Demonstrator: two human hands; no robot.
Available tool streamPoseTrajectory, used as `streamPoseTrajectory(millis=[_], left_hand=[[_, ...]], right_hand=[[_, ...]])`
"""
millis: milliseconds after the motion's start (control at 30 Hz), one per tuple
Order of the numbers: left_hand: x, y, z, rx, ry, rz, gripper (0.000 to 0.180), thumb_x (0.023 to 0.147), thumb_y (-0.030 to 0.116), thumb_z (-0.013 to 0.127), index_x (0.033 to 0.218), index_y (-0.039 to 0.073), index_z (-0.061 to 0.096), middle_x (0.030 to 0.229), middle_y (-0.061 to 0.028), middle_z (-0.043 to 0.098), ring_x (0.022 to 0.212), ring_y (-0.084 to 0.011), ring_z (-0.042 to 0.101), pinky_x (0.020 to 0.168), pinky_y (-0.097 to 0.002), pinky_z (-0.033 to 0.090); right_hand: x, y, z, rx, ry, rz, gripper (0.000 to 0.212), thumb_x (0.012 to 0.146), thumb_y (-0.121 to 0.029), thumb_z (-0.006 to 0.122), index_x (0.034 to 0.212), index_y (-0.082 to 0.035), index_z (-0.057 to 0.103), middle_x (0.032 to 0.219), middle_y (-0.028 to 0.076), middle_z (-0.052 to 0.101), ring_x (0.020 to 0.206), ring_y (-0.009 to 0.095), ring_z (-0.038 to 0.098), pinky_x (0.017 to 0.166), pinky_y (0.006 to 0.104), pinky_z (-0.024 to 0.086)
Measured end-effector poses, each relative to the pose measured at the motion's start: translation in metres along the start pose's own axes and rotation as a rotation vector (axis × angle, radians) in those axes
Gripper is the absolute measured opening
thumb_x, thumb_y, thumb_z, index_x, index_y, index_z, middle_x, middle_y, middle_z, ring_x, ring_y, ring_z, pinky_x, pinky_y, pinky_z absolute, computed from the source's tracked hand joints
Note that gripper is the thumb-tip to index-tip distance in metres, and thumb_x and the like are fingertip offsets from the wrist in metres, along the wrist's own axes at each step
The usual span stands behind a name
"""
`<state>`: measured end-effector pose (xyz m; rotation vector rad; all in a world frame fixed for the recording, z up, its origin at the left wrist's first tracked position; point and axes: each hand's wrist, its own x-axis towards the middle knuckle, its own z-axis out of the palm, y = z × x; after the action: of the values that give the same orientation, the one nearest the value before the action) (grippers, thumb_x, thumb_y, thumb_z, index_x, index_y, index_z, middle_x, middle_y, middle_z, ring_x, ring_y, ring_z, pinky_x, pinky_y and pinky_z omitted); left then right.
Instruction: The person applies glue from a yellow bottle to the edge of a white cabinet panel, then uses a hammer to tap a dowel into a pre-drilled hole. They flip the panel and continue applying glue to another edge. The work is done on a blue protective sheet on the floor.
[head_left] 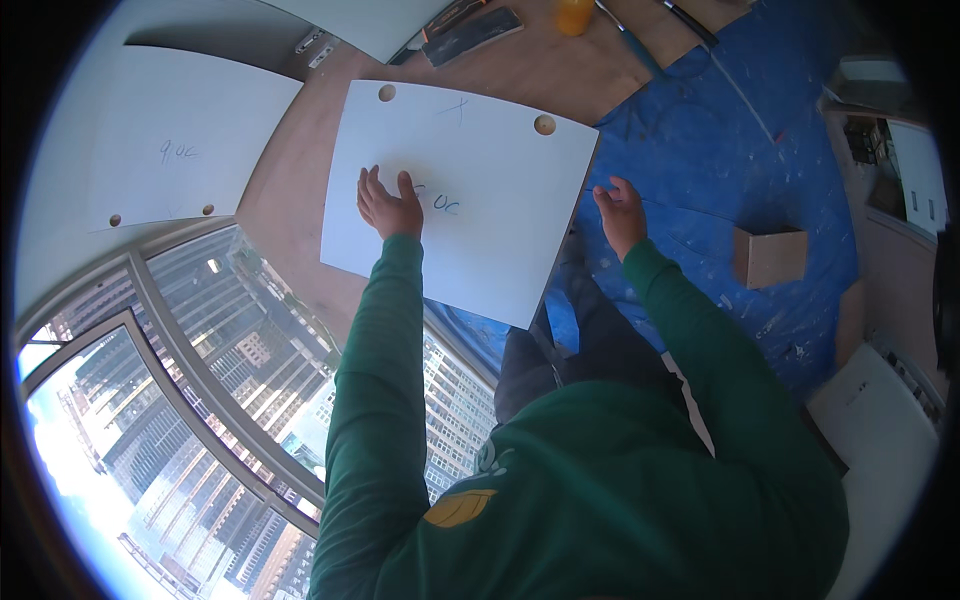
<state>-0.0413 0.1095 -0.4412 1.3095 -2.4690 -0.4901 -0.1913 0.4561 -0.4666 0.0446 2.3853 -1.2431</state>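
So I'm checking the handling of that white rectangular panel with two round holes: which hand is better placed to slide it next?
Probably the left hand: it lies flat on the white rectangular panel, while the right hand sits at the panel's right edge over the blue tarp.

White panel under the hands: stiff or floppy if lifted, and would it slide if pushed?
The white panel looks like a rigid board: flat, with straight edges and two drilled holes, so it probably stays stiff. Its smooth face suggests it may slide under the left hand, which rests flat on it. The right hand is at its right edge; being wide, it likely needs both hands.
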Motion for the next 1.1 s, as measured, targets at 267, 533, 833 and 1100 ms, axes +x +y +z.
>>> streamPoseTrajectory(millis=[267,533,833,1100], left_hand=[[-0.016,0.037,0.048,0.219,-0.141,-0.094,0.076,0.104,0.055,0.045,0.163,0.009,0.034,0.174,-0.0151,0.021,0.163,-0.0315,0.011,0.131,-0.0531,0.002],[-0.052,0.038,0.075,0.29,-0.112,-0.097,0.078,0.102,0.058,0.047,0.163,0.011,0.034,0.174,-0.014,0.023,0.163,-0.0298,0.012,0.131,-0.0512,0.001],[-0.062,0.037,0.082,0.295,-0.11,-0.066,0.079,0.102,0.059,0.042,0.163,0.009,0.033,0.173,-0.0161,0.025,0.163,-0.0322,0.013,0.131,-0.0523,0.001],[-0.063,0.038,0.081,0.291,-0.129,-0.064,0.081,0.102,0.059,0.043,0.164,0.009,0.03,0.173,-0.0183,0.022,0.163,-0.0339,0.011,0.13,-0.0542,0.001]], right_hand=[[0.037,0.031,-0.064,-0.082,0.012,-0.235,0.036,0.1,-0.029,0.069,0.124,-0.002,0.067,0.119,0.017,0.067,0.108,0.03,0.065,0.096,0.0413,0.053],[0.089,-0.038,-0.041,-0.319,-0.08,-0.709,0.018,0.099,-0.013,0.066,0.113,-0.004,0.073,0.107,0.012,0.07,0.107,0.032,0.063,0.094,0.042,0.05],[0.129,-0.05,0.001,-0.32,-0.348,-0.744,0.023,0.098,-0.001,0.06,0.117,0.001,0.072,0.109,0.012,0.07,0.096,0.029,0.067,0.088,0.0366,0.054],[0.135,-0.063,0.024,-0.201,-0.43,-0.745,0.025,0.099,0.001,0.056,0.12,0.004,0.07,0.106,0.011,0.069,0.095,0.027,0.066,0.086,0.033,0.053]])
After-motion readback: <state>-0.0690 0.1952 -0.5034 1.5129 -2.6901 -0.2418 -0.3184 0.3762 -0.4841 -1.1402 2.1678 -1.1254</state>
